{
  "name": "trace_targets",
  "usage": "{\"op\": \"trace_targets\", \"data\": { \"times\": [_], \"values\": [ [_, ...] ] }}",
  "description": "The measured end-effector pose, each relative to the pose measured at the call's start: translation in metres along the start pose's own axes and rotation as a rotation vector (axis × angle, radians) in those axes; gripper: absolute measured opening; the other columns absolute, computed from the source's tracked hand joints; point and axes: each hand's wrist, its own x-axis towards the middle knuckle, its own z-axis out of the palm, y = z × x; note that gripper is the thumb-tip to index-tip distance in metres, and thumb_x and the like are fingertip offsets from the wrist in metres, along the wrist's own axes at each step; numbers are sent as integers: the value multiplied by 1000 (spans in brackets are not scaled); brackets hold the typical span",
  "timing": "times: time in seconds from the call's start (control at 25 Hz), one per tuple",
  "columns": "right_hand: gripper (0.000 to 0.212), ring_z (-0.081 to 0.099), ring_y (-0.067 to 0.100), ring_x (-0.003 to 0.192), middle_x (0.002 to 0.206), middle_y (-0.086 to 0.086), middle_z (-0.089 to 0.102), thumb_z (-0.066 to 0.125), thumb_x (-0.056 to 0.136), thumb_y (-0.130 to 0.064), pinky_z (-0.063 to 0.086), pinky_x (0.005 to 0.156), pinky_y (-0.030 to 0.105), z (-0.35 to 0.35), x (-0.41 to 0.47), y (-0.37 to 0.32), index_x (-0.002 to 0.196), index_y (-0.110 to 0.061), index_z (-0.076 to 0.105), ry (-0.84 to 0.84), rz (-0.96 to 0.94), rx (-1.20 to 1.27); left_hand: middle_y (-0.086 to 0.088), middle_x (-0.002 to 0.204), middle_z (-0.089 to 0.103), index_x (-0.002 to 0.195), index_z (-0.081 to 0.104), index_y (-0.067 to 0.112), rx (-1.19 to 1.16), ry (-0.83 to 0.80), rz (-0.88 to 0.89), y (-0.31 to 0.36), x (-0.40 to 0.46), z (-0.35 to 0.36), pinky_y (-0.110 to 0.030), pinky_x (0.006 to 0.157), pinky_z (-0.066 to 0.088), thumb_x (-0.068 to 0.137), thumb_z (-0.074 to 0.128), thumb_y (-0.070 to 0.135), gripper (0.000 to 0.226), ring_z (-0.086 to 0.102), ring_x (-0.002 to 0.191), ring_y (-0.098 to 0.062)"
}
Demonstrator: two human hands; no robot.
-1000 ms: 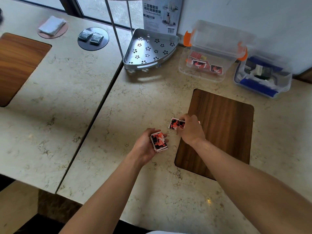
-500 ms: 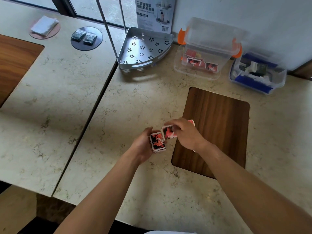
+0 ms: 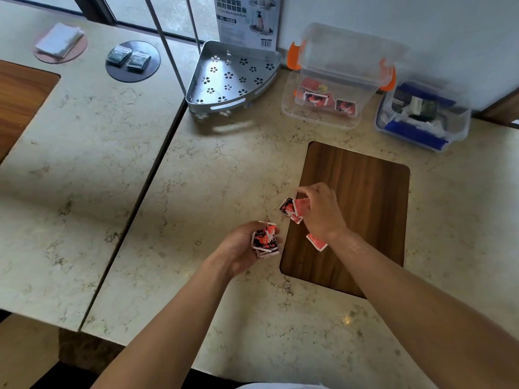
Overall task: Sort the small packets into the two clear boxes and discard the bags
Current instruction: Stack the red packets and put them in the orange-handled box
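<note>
Left grip around red packets (print unreadable), right grip likewise.

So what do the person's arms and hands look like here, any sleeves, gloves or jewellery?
Both forearms are bare up to the bottom edge of the picture, with no sleeves in view. The left hand and the right hand wear no gloves, and no watch, ring or wristband shows on either.

Perforated metal corner shelf standing on the marble bench; printed carton leaning behind it; folded white cloth lying far left
</note>
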Motion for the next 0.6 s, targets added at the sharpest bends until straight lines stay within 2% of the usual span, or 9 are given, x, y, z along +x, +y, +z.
{"op": "trace_targets", "data": {
  "times": [0.08, 0.16, 0.28, 0.36, 0.44, 0.52, 0.6],
  "values": [
    [50, 34, 29, 132, 142, 6, 41, 62, 94, -14, 37, 111, 42, -1, 1, 11, 141, -24, 53, -66, 11, -172, -25, 113, 69, 125, 61, -5, -1, 18, 43, -1, 0, -1, -51, 91, 56, 96, 50, -3, 32, 72, 94, -38],
    [39, 40, 27, 125, 134, 5, 48, 69, 90, -21, 40, 107, 41, 0, -1, 18, 128, -25, 61, 1, 11, -183, -27, 113, 69, 124, 60, -5, -17, 28, 51, -1, 1, 0, -53, 94, 55, 95, 42, -8, 35, 71, 95, -40],
    [19, 58, 14, 97, 109, -3, 64, 71, 89, -28, 51, 84, 29, -3, -10, 18, 106, -23, 63, 94, 92, 25, -27, 113, 69, 125, 61, 1, -55, 45, 49, 1, 3, 0, -55, 98, 54, 93, 37, -11, 42, 71, 98, -43],
    [16, 61, 8, 78, 95, -7, 64, 70, 91, -31, 46, 66, 18, -6, -21, 10, 100, -22, 60, 92, 195, 257, -28, 114, 69, 126, 61, 4, -66, 43, 56, 1, 4, 1, -55, 98, 54, 92, 37, -12, 44, 70, 98, -43],
    [17, 60, 3, 74, 90, -9, 65, 72, 90, -32, 42, 57, 11, -7, -34, -1, 98, -21, 61, 107, 219, 401, -29, 116, 68, 127, 59, 3, -72, 54, 63, 1, 4, 3, -56, 98, 53, 92, 37, -12, 44, 69, 101, -45],
    [17, 61, 2, 76, 90, -11, 66, 74, 89, -32, 43, 57, 8, -4, -46, -16, 97, -21, 62, 100, 184, 487, -30, 116, 67, 126, 56, 1, -71, 48, 65, 0, 4, 5, -57, 97, 54, 93, 39, -9, 39, 68, 103, -45],
    [16, 65, 4, 81, 91, -11, 69, 75, 88, -31, 50, 67, 12, 2, -54, -28, 96, -23, 63, 96, 129, 585, -32, 116, 65, 125, 54, -1, -56, 24, 55, -1, 4, 7, -55, 88, 57, 96, 44, 0, 31, 69, 98, -43]
  ]
}}
